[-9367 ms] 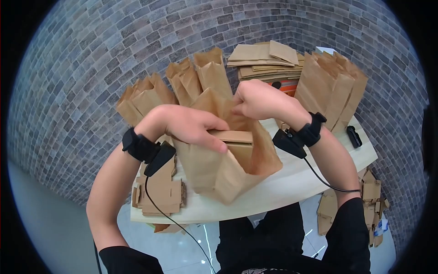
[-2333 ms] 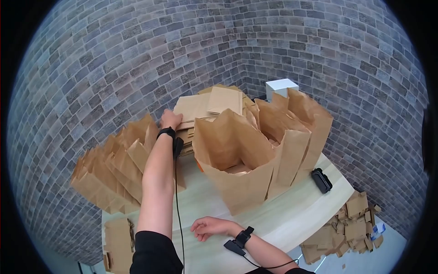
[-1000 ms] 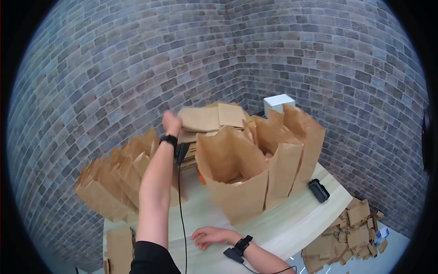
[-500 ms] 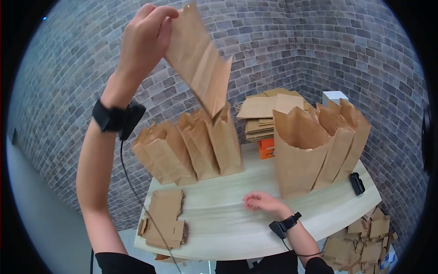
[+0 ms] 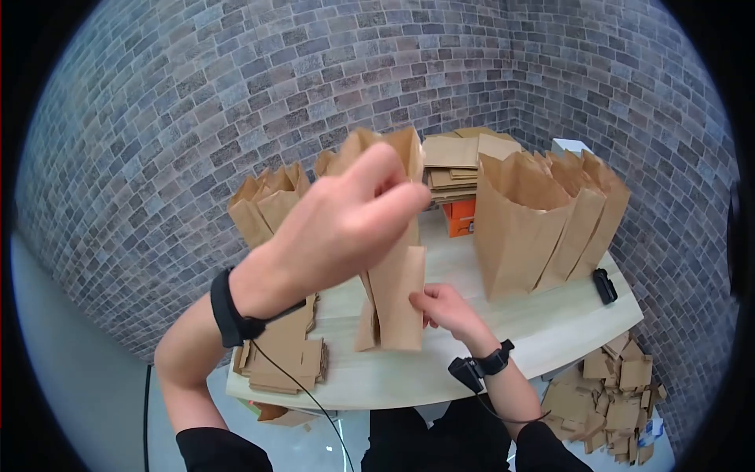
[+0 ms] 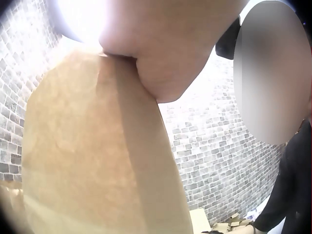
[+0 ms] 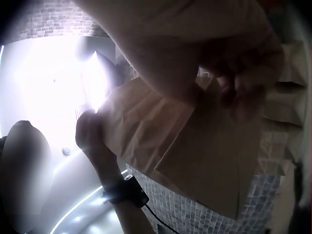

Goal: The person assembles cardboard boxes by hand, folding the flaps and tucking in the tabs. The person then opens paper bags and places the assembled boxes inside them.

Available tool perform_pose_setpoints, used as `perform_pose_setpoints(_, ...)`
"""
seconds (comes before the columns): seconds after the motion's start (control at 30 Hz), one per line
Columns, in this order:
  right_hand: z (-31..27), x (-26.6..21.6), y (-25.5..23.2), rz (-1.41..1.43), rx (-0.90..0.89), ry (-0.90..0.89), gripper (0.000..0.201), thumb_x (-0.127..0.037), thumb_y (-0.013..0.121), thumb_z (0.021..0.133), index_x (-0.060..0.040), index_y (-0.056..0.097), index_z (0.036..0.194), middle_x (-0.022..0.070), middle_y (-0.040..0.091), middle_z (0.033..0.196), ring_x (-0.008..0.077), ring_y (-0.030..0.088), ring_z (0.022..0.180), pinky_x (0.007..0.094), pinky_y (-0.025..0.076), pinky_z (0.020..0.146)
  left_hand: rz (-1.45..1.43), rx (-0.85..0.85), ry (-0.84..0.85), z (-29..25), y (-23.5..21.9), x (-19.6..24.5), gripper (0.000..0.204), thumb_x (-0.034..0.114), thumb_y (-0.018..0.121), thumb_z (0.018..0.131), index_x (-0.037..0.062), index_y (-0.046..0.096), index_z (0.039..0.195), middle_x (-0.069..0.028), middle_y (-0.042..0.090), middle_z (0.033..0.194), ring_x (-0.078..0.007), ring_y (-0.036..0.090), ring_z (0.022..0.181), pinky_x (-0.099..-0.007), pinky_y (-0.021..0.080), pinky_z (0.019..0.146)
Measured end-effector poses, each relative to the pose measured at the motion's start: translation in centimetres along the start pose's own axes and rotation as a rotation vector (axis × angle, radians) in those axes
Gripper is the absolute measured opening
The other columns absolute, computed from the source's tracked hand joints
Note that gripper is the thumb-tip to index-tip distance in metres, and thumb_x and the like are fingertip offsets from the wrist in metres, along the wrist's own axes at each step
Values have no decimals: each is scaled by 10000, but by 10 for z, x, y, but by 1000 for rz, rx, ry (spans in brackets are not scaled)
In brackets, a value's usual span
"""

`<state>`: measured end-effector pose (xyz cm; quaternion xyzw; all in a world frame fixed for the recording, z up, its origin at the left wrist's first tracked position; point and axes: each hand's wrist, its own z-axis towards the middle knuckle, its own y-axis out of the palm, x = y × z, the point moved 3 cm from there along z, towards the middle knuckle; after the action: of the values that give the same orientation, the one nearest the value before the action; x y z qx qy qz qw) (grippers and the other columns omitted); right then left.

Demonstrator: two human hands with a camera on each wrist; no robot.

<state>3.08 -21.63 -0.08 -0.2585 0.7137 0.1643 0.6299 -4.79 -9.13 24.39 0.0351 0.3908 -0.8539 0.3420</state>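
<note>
A brown paper bag (image 5: 399, 307), still folded mostly flat, hangs upright over the middle of the table. My left hand (image 5: 334, 228) is raised in front of it, gripping its top edge; in the left wrist view the bag (image 6: 87, 146) drops straight down from under the hand. Lower down, my right hand (image 5: 452, 305) pinches the side edge of the folded bottom flap between thumb and fingers. In the right wrist view the bag (image 7: 146, 117) stretches between both hands, with its bottom fold at the right hand's fingers.
Opened paper bags (image 5: 269, 200) stand at back left, partly behind my left arm. More open bags (image 5: 523, 228) stand at right, beside a stack of flat bags (image 5: 452, 153) over an orange box (image 5: 460, 218). Flattened cardboard (image 5: 287, 354) lies front left, a black case (image 5: 604, 285) at right.
My left hand has drawn a flat paper bag from the stack, raised it high, then brought it in front of me. My right hand has risen from the table and now pinches the bag's bottom.
</note>
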Motion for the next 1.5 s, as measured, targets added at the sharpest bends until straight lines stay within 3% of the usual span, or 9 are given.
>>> perform_pose_setpoints(0.27, -27, 87, -49, 311, 358, -37, 297, -301, 545, 1005, -27, 661, 1001, 5, 664, 827, 68, 577, 659, 239, 451, 585, -125, 96, -193, -53, 18, -7, 215, -136, 624, 771, 27, 663, 907, -59, 508, 847, -152, 530, 673, -261, 424, 565)
perform_pose_setpoints(0.57, -70, 137, -103, 396, 406, -98, 236, -213, 561, 1007, 11, 608, 1066, 21, 669, 919, 72, 606, 824, 240, 493, 729, -906, 313, -1439, -251, 128, 42, 420, -76, 641, 818, 4, 555, 1222, -85, 506, 1159, -110, 608, 796, -240, 509, 655)
perform_pose_setpoints(0.7, -78, 151, -82, 303, 427, 73, 363, -188, 608, 971, 21, 512, 1251, 94, 645, 1102, 135, 622, 959, 288, 513, 846, -712, 91, -1435, -296, 163, 80, 516, -45, 625, 831, 27, 477, 1320, -129, 469, 1230, -144, 642, 888, -261, 540, 729)
perform_pose_setpoints(0.8, -85, 138, -66, 267, 341, 15, 483, -164, 616, 960, 31, 448, 1369, 130, 606, 1235, 175, 584, 1110, 316, 479, 952, -943, 308, -1681, -292, 162, 91, 597, -55, 612, 833, 49, 407, 1385, -142, 535, 1218, -160, 657, 906, -263, 542, 744)
perform_pose_setpoints(0.93, -86, 102, -44, 136, 176, -119, 621, -216, 614, 967, 29, 343, 1470, 147, 488, 1419, 209, 491, 1273, 340, 396, 1063, -1167, 288, -1634, -302, 154, 76, 644, -79, 611, 835, 59, 366, 1415, -148, 620, 1181, -167, 670, 942, -265, 546, 763)
perform_pose_setpoints(1.07, -68, 76, -37, 877, -156, -292, 727, -377, 572, 988, 16, 258, 1512, 135, 308, 1558, 232, 396, 1377, 344, 301, 1131, -1197, 593, -1479, -286, 105, 62, 657, -89, 619, 838, 69, 368, 1424, -159, 633, 1200, -203, 657, 1050, -311, 555, 872)
perform_pose_setpoints(1.13, -51, 76, -33, 524, 103, -263, 754, -374, 579, 986, 7, 213, 1523, 128, 330, 1543, 216, 404, 1368, 340, 338, 1106, -1198, 695, -1454, -289, 99, 63, 650, -94, 618, 840, 64, 371, 1420, -151, 641, 1183, -201, 656, 1052, -312, 554, 883)
perform_pose_setpoints(1.4, 1, 80, -25, 620, -61, 22, 626, -111, 714, 878, 19, 410, 1409, 94, 629, 1243, 178, 629, 1090, 324, 514, 942, -1082, 718, -1430, -317, 101, 69, 618, -125, 598, 850, 42, 384, 1405, -157, 574, 1284, -176, 620, 1102, -299, 529, 915)
perform_pose_setpoints(1.5, -6, 16, -38, 246, 85, -141, 501, -47, 746, 814, 43, 550, 1266, 118, 662, 1168, 175, 651, 1021, 326, 529, 910, -1106, 767, -1364, -313, 88, 66, 654, -119, 599, 857, 45, 341, 1435, -165, 571, 1280, -189, 612, 1110, -315, 525, 912)
